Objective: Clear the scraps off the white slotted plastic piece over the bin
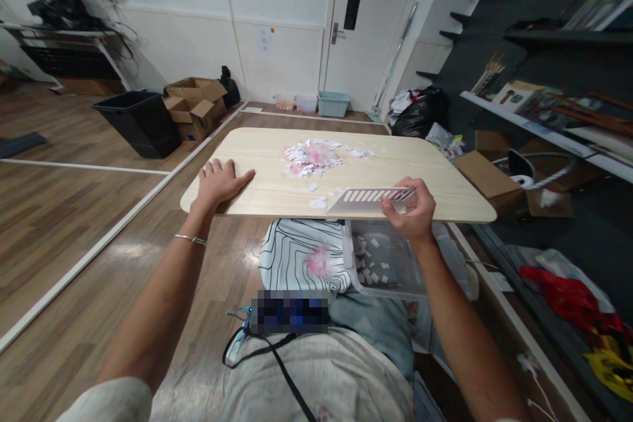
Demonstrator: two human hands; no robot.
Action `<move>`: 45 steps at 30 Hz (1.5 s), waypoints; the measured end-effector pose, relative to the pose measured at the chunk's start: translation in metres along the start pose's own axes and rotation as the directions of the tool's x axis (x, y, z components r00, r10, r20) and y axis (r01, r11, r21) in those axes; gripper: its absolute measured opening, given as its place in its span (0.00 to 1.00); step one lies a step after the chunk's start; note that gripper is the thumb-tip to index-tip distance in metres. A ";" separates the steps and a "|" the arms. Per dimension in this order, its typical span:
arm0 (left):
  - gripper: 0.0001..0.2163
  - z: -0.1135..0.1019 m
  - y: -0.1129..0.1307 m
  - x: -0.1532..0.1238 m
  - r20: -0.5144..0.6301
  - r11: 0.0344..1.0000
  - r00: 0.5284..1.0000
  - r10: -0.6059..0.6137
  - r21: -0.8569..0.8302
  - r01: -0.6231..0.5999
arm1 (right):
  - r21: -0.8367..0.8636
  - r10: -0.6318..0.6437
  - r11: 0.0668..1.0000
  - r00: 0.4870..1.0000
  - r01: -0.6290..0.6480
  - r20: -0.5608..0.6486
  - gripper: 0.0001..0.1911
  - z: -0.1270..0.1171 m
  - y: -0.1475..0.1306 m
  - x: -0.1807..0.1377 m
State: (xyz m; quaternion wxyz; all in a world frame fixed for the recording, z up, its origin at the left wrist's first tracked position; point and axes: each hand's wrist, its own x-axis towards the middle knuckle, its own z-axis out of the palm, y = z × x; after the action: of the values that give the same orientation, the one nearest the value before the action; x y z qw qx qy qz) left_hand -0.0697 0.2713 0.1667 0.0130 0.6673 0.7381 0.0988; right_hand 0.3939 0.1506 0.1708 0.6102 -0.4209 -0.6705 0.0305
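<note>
My left hand (219, 183) rests on the left side of the pale wooden table (420, 161), fingers spread, holding nothing. Near the front edge, my right hand (418, 210) grips a thin white plastic plate with slanted slots (352, 202). The plate stands tilted on its edge against the tabletop. Beyond it lies a heap of small white paper pieces (312, 157) stained pink, with a few scattered to its right. Other loose pieces (318, 202) lie just left of the plate. Below the table edge, a clear plastic bin (390, 282) contains several paper pieces.
A patterned cushion (297, 254) with a pink stain is next to the bin, close to my lap. Left on the floor are a black trash bin (143, 125) and cardboard boxes (195, 105). Dark shelves (558, 66) and an open carton (489, 175) flank the right side.
</note>
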 end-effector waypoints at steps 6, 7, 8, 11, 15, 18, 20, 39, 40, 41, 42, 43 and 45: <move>0.47 0.001 -0.002 0.001 0.002 1.000 1.000 0.010 0.004 -0.010 | 0.025 0.019 1.000 1.000 -0.019 -0.012 0.25 0.000 0.001 -0.002; 0.47 0.001 -0.003 0.002 0.001 1.000 1.000 0.012 0.002 -0.012 | 0.022 0.023 1.000 1.000 -0.022 -0.020 0.25 0.000 0.001 -0.002; 0.46 0.002 -0.004 0.003 -0.002 1.000 1.000 0.013 0.000 -0.013 | 0.018 0.024 1.000 0.999 -0.023 -0.031 0.25 0.001 0.002 -0.001; 0.45 0.004 -0.006 0.005 -0.008 1.000 1.000 0.010 -0.008 -0.010 | -0.002 0.008 1.000 0.999 -0.008 -0.053 0.24 0.001 0.002 -0.001; 0.46 0.004 -0.006 0.005 -0.007 1.000 1.000 0.014 -0.007 -0.014 | -0.033 -0.026 0.999 0.999 0.025 -0.029 0.21 0.001 -0.001 0.001; 0.47 0.004 -0.005 0.005 0.003 1.000 1.000 0.016 0.008 -0.016 | -0.052 -0.027 0.998 1.000 0.027 -0.004 0.22 0.001 -0.003 0.001; 0.47 0.004 -0.005 0.004 0.004 1.000 1.000 0.018 0.014 -0.018 | -0.046 -0.023 0.999 1.000 0.023 0.005 0.23 0.000 -0.004 0.001; 0.47 0.005 -0.004 0.005 -0.006 0.999 1.000 0.016 0.034 -0.015 | 0.013 -0.018 1.000 1.000 0.018 0.002 0.21 -0.001 -0.002 -0.001; 0.47 0.005 -0.004 0.005 -0.004 0.999 1.000 0.016 0.033 -0.016 | 0.012 -0.016 1.000 1.000 0.016 0.002 0.22 -0.001 -0.002 -0.001; 0.47 0.006 -0.004 0.005 -0.003 0.999 1.000 0.016 0.032 -0.016 | 0.009 -0.011 1.000 1.000 0.011 0.000 0.22 -0.001 -0.002 -0.001; 0.47 0.006 -0.004 0.005 -0.001 0.999 1.000 0.016 0.031 -0.016 | 0.004 -0.007 1.000 1.000 0.007 -0.002 0.22 -0.001 -0.002 -0.001; 0.47 0.006 -0.005 0.005 0.000 0.999 1.000 0.015 0.030 -0.015 | 0.000 -0.004 1.000 1.000 0.004 -0.004 0.22 -0.001 -0.002 -0.001; 0.47 0.006 -0.005 0.005 -0.002 0.999 1.000 0.015 0.030 -0.015 | -0.003 -0.007 1.000 1.000 0.007 -0.005 0.21 -0.001 -0.002 -0.001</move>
State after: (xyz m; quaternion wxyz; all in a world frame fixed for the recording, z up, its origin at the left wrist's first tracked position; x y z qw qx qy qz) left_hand -0.0744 0.2769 0.1603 0.0015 0.6727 0.7346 0.0888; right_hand 0.3937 0.1483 0.1715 0.6111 -0.4197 -0.6707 0.0263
